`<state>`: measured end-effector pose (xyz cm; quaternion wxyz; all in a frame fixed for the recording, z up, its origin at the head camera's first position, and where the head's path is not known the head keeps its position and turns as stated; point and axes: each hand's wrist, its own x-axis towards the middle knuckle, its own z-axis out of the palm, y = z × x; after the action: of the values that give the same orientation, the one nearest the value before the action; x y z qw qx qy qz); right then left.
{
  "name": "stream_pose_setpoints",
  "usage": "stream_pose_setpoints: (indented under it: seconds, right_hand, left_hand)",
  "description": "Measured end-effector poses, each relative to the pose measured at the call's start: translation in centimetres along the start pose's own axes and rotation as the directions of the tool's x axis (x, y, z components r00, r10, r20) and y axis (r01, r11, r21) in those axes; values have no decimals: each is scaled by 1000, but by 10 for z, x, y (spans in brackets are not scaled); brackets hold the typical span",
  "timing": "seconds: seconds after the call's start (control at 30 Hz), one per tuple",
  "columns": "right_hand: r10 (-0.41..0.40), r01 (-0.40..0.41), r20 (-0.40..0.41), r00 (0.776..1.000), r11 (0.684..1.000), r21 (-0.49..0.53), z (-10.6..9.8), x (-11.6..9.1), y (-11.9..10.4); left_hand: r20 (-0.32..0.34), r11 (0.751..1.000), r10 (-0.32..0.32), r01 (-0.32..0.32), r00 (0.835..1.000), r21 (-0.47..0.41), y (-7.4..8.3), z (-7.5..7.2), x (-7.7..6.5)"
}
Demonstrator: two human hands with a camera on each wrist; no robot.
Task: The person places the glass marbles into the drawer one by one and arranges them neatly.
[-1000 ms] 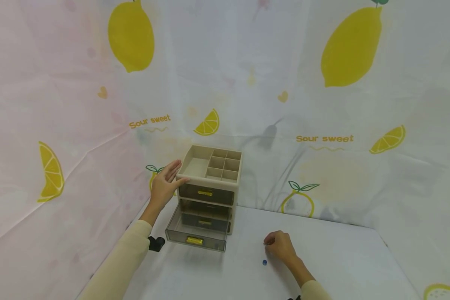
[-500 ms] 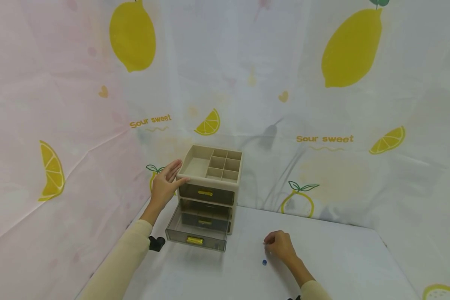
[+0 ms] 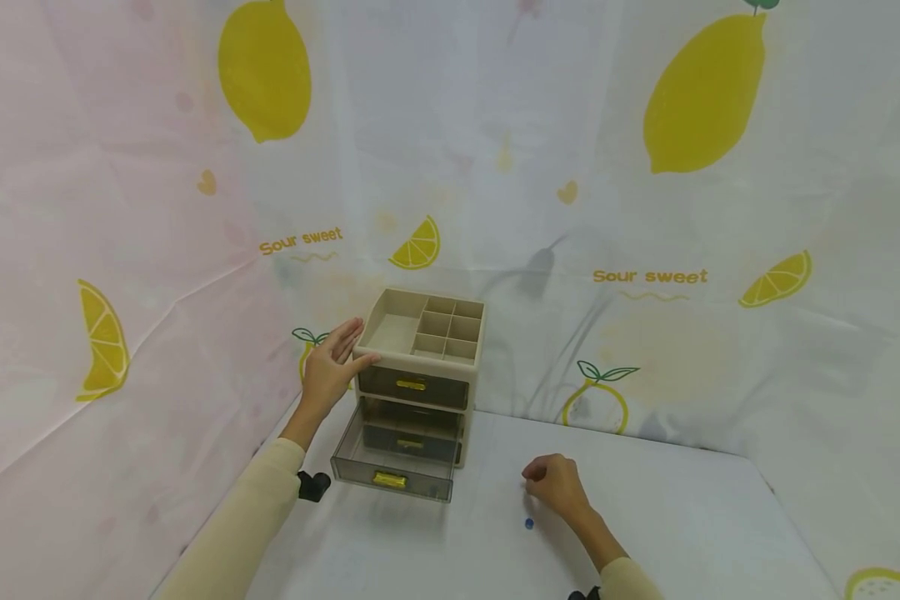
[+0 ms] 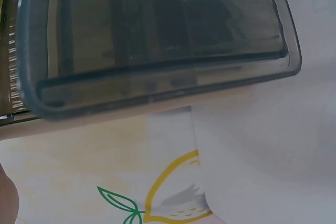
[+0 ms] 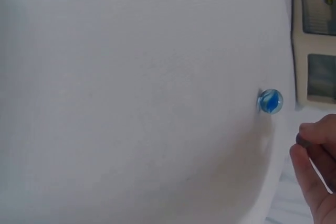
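Observation:
A beige drawer organizer (image 3: 471, 392) stands at the back left of the table, with a divided tray on top. One smoky see-through drawer (image 3: 348, 462) with a gold handle is pulled out. My left hand (image 3: 328, 375) rests against the organizer's upper left corner, its thumb on the front rim and fingers straight along the side. Above the table to the right, my right hand (image 3: 557, 485) pinches a small dark roundish object (image 5: 302, 140) between thumb and fingertip; its kind is unclear. Close by, a clear glass marble (image 5: 271, 101) with a blue swirl lies on the tabletop.
The white tabletop (image 3: 645, 517) reaches to the right and front. Lemon-print cloth (image 3: 495, 208) hangs behind and at both sides. A faint small spot shows through the pulled-out drawer's front. Black straps sit near both sleeves.
My right hand has risen slightly and shifted a little left, away from the marble. The left hand, organizer and marble stay where they were.

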<state>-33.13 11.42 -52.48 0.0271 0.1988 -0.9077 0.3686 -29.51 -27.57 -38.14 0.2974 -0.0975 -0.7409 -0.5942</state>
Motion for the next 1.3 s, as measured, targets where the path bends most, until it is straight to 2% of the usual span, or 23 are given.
stream_pose_setpoints:
  seconds: [0.37,0.63,0.73,0.9,1.07,1.17,1.3]
  right_hand:
    - [-88,89,-38,995,996,19,-3,11,-25]
    - [-88,90,-24,996,992,90,-4,21,-44]
    - [-111,114,-30,993,988,105,-3,20,-50]
    - [-163,166,-41,986,980,114,-3,22,-65]
    - [-204,210,-54,977,967,147,-4,27,-82]
    - [-208,215,-55,977,958,187,-3,30,-92]
    - [-231,239,-62,971,941,237,-2,33,-108]
  left_hand:
    - [-10,1000,7,-7,1000,2,1,0,1]
    - [-17,1000,-5,5,1000,-15,3,-1,1]
    - [-12,999,-7,7,1000,-36,2,1,0]
    - [-13,999,4,-5,1000,-52,-10,2,2]
    - [-16,1000,-5,5,1000,-13,-27,0,5]
    - [-16,1000,-2,2,1000,-3,-30,-1,5]
    - [-5,1000,-5,5,1000,-18,-12,0,2]
